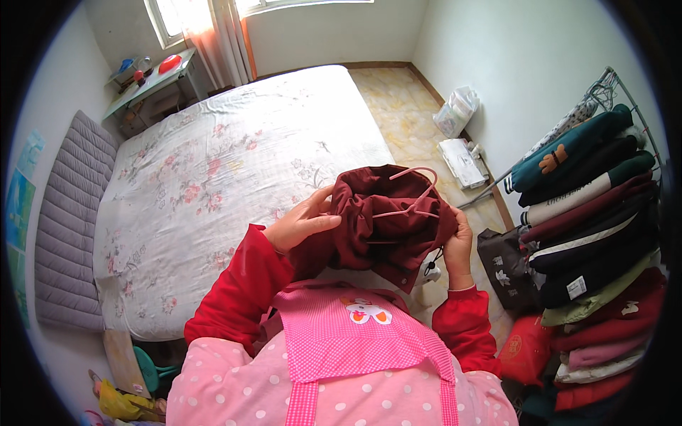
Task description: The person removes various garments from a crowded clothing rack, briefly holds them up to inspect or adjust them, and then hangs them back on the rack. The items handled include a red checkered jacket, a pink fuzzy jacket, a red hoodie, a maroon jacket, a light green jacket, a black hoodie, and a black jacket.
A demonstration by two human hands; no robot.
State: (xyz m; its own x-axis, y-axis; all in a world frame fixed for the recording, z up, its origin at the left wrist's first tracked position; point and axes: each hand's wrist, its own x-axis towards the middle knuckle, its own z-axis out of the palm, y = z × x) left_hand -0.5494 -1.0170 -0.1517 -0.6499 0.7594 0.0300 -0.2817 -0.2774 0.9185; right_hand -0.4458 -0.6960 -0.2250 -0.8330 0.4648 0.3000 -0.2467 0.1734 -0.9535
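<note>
A dark red garment (357,229) with a snap and a black drawcord is held up before me by both hands. My left hand (303,221) grips its left side, thumb on top and fingers behind the cloth. At its right edge my right hand (459,239) is closed on the fabric. A pink clothes hanger (409,209) lies within the garment's opening, its hook sticking up and curving to the right; its lower part is partly hidden by folds. The garment hangs just above my pink checked apron, near the corner of the bed.
A bed with a floral sheet (213,175) spans the left and middle. On the right stands a clothes rack (634,106) full of garments, with a dark bag (506,266) and a red bag (525,349) beside it. Plastic bags (457,112) sit by the wall; a desk (154,82) stands back left.
</note>
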